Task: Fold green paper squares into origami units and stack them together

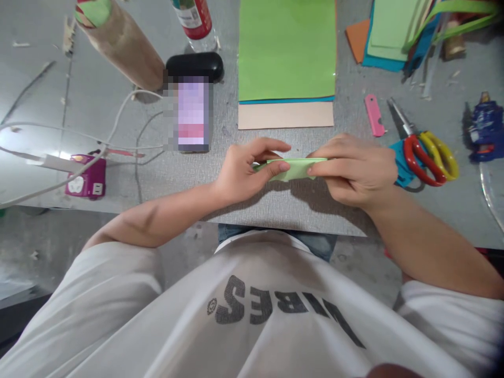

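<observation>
A light green piece of folded paper (296, 170) is held between both hands, just above the near part of the grey table. My left hand (248, 170) pinches its left end, thumb in front and fingers behind. At the other end, my right hand (350, 168) grips the paper between thumb and fingers. Beyond the hands lies a stack of coloured sheets, with a green sheet (287, 50) on top and a pale peach sheet (285, 116) showing below. Scissors (423, 157) with red and yellow handles lie right of my right hand, over a blue piece.
At left are a phone (192, 113), a black case (197, 66), a bottle (195, 21), a tan cylinder (122, 44), white cables and a purple power socket (86, 176). A pink cutter (375, 114), paper pieces (394, 26) and a blue glue gun (487, 127) lie at right.
</observation>
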Motion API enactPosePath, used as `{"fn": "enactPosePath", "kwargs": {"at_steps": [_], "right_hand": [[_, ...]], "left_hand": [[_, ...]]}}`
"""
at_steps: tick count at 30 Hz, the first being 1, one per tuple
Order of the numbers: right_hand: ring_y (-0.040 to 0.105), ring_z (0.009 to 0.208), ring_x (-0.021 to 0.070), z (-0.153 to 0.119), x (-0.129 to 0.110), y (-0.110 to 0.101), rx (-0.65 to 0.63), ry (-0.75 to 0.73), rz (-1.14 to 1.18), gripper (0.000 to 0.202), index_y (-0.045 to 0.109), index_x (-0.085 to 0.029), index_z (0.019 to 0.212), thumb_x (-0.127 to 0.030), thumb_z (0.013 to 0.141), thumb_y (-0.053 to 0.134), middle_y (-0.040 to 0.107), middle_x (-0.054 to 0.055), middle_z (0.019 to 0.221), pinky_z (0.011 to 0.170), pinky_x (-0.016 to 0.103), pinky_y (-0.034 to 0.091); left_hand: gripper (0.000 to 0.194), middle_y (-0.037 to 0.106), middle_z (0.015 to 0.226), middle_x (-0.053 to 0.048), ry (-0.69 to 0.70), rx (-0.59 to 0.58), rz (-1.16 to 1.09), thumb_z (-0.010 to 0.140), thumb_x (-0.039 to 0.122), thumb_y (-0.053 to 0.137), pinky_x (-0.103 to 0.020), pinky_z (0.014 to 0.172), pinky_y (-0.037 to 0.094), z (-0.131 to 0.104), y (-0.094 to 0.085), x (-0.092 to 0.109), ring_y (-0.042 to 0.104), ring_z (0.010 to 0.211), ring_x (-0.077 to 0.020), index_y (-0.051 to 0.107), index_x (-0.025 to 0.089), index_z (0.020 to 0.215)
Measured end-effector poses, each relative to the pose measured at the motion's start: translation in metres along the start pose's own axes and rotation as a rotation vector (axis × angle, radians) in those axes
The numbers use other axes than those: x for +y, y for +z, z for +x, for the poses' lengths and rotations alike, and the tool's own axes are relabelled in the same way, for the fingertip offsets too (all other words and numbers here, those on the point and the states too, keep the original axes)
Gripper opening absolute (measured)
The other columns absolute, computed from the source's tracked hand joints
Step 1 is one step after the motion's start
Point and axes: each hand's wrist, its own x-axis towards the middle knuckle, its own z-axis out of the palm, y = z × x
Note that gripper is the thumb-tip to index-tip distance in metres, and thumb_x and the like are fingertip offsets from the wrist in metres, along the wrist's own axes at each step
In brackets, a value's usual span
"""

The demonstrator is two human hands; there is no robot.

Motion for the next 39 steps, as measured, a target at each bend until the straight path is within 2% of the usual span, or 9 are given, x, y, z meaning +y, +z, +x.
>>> {"fn": "enactPosePath", "kwargs": {"at_steps": [4,8,15,20,23,26,29,33,39], "right_hand": [[0.079,0.087,0.0288,-0.001,0.004,0.000,-0.052,0.038,-0.046,0.037,0.085,-0.044,0.092,-0.073,0.113,0.075,0.086,0.000,0.092,0.086,0.053,0.063],[0.079,0.087,0.0296,-0.001,-0.003,-0.003,-0.078,0.076,-0.093,0.040,0.082,-0.041,0.090,-0.074,0.112,0.075,0.088,0.001,0.093,0.089,0.056,0.062],[0.085,0.097,0.0358,0.001,-0.029,-0.001,0.030,0.139,-0.161,0.043,0.088,-0.040,0.116,-0.082,0.112,0.076,0.091,0.004,0.101,0.101,0.060,0.061],[0.085,0.091,0.0291,0.005,-0.039,0.007,0.020,0.083,-0.236,0.033,0.089,-0.037,0.111,-0.063,0.122,0.073,0.091,0.001,0.097,0.095,0.051,0.058],[0.083,0.082,0.0239,0.008,-0.042,0.009,0.131,-0.056,-0.260,0.027,0.087,-0.032,0.108,-0.050,0.125,0.076,0.092,0.000,0.094,0.088,0.047,0.055],[0.082,0.075,0.0197,0.012,-0.038,0.008,0.222,-0.140,-0.288,0.024,0.086,-0.029,0.106,-0.046,0.123,0.083,0.093,-0.001,0.090,0.083,0.045,0.052],[0.085,0.076,0.0198,0.015,-0.031,0.004,0.233,-0.121,-0.292,0.030,0.085,-0.028,0.103,-0.048,0.124,0.081,0.092,-0.002,0.088,0.079,0.044,0.051],[0.084,0.075,0.0224,0.013,-0.027,0.000,0.198,-0.061,-0.282,0.030,0.083,-0.029,0.103,-0.048,0.125,0.075,0.089,-0.001,0.085,0.080,0.045,0.056],[0.078,0.076,0.0263,0.007,-0.033,0.001,0.204,0.127,-0.334,0.037,0.082,-0.033,0.096,-0.053,0.124,0.070,0.087,0.003,0.083,0.089,0.052,0.060]], "left_hand": [[0.050,0.095,0.100,-0.007,0.024,-0.091,0.051,0.117,0.070,0.083,-0.034,0.080,0.069,0.004,-0.005,0.005,0.088,0.086,-0.0218,0.095,0.022,0.110],[0.039,0.095,0.097,-0.006,0.077,-0.088,0.084,0.119,0.057,0.082,-0.032,0.079,0.066,0.002,-0.006,0.007,0.087,0.082,-0.0199,0.096,0.022,0.108],[0.027,0.091,0.085,-0.003,0.319,-0.042,0.182,0.122,0.044,0.081,-0.030,0.065,0.055,-0.001,-0.004,0.007,0.081,0.068,-0.0158,0.094,0.025,0.108],[0.026,0.080,0.070,0.000,0.464,-0.050,0.334,0.123,0.046,0.078,-0.032,0.061,0.048,-0.004,-0.004,0.003,0.074,0.058,-0.0156,0.091,0.027,0.110],[0.023,0.088,0.082,-0.003,0.489,-0.039,0.352,0.123,0.046,0.079,-0.033,0.065,0.053,-0.003,-0.004,0.002,0.081,0.067,-0.0180,0.092,0.028,0.116],[0.022,0.095,0.101,-0.006,0.457,-0.003,0.317,0.122,0.046,0.081,-0.034,0.074,0.060,-0.001,-0.006,0.000,0.087,0.080,-0.0196,0.093,0.028,0.119],[0.024,0.093,0.091,-0.005,0.385,0.018,0.318,0.121,0.046,0.082,-0.034,0.072,0.058,-0.001,-0.009,-0.003,0.082,0.073,-0.0185,0.095,0.027,0.114],[0.028,0.088,0.081,-0.004,0.291,0.010,0.373,0.121,0.043,0.079,-0.034,0.069,0.055,-0.001,-0.011,-0.002,0.079,0.069,-0.0187,0.096,0.025,0.109],[0.015,0.092,0.097,-0.004,0.136,0.028,0.230,0.113,0.035,0.086,-0.035,0.082,0.065,0.005,-0.009,0.008,0.085,0.085,-0.0201,0.093,0.024,0.107]]}}
